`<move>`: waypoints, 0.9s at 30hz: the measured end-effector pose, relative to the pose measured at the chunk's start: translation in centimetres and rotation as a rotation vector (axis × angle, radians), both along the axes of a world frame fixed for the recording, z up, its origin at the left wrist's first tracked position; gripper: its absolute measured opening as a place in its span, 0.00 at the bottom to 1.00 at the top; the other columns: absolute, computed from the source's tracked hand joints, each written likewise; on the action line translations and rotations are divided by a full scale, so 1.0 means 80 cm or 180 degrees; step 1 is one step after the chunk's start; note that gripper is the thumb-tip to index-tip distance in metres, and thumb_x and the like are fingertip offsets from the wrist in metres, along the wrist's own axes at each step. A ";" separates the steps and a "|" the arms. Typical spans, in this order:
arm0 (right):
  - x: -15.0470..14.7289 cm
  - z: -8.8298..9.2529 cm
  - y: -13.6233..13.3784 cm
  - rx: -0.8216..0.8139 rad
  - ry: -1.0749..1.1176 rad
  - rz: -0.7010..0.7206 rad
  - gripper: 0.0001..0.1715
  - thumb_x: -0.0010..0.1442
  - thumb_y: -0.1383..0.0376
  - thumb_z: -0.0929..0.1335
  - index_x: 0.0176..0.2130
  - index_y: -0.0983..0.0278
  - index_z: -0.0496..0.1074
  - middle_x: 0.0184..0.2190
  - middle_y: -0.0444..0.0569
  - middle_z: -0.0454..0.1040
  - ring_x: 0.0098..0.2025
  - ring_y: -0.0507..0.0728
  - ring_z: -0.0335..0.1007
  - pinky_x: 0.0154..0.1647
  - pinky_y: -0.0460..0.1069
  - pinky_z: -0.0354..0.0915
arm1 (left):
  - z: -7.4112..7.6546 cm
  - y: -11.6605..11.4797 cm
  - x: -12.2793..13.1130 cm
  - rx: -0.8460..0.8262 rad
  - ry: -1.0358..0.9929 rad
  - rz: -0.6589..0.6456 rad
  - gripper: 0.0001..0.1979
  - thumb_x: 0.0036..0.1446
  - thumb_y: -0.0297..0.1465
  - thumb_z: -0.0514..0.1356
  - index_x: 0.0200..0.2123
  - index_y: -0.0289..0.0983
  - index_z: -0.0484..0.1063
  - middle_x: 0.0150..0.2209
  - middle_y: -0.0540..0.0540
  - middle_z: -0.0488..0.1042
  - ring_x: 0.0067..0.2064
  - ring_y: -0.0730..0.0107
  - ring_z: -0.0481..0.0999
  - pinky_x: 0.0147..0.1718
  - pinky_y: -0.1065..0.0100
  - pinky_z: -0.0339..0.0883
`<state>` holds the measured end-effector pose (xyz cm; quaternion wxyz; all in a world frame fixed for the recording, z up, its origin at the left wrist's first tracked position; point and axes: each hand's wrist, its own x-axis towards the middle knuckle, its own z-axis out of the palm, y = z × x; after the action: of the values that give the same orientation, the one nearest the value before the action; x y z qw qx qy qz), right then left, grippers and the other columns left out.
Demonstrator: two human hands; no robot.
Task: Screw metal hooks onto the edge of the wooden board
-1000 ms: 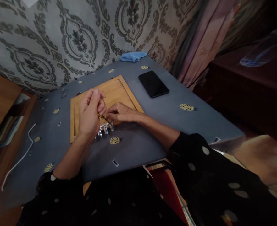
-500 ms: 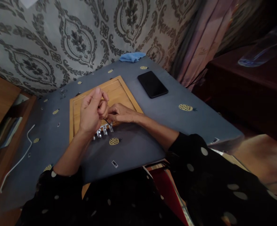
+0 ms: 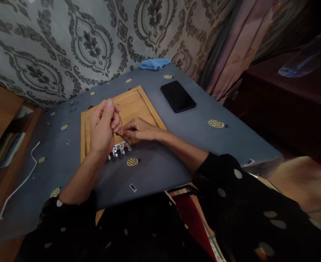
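Observation:
A wooden board (image 3: 149, 105) with a raised rim lies on the blue-grey tablecloth. Along its near edge sits a row of several silver metal hooks or clips (image 3: 122, 148). From the rightmost one a thin dark cord (image 3: 121, 137) runs up to the left. My left hand (image 3: 102, 127) is closed in a fist round the far end of this cord, raised over the board's left half. Just right of it, my right hand (image 3: 142, 130) is bent low over the board, its fingers pinched beside the cord. What those fingertips hold is hidden.
A black phone (image 3: 178, 96) lies right of the board, and a blue cloth (image 3: 155, 64) at the table's far corner. A white cable (image 3: 20, 185) curves along the left side. Clear plastic (image 3: 299, 67) rests on dark furniture at right.
My left hand has shifted slightly left, away from my right hand, and more of the dark cord shows between them. My right hand has moved only a little.

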<state>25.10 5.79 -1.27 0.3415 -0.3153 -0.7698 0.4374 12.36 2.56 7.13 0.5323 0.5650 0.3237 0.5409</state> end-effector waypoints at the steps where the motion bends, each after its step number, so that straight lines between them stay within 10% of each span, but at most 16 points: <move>1: -0.001 -0.001 0.000 0.0010 -0.0002 -0.0001 0.13 0.59 0.72 0.65 0.26 0.69 0.76 0.23 0.44 0.76 0.25 0.49 0.65 0.29 0.45 0.56 | -0.001 -0.001 0.000 0.0048 -0.0054 0.0137 0.17 0.60 0.41 0.67 0.25 0.38 0.68 0.14 0.59 0.53 0.16 0.80 0.49 0.16 0.76 0.48; 27: 0.003 0.007 -0.003 -0.0152 -0.0105 -0.0057 0.14 0.60 0.69 0.65 0.25 0.68 0.75 0.23 0.45 0.76 0.25 0.48 0.66 0.29 0.45 0.57 | 0.002 0.000 0.005 -0.0054 0.0066 -0.0368 0.22 0.61 0.45 0.65 0.23 0.38 0.67 0.13 0.61 0.47 0.14 0.82 0.42 0.13 0.75 0.41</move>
<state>25.31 5.53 -0.69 0.3252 -0.3374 -0.7618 0.4473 12.73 2.53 7.26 0.5641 0.5838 0.3007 0.5006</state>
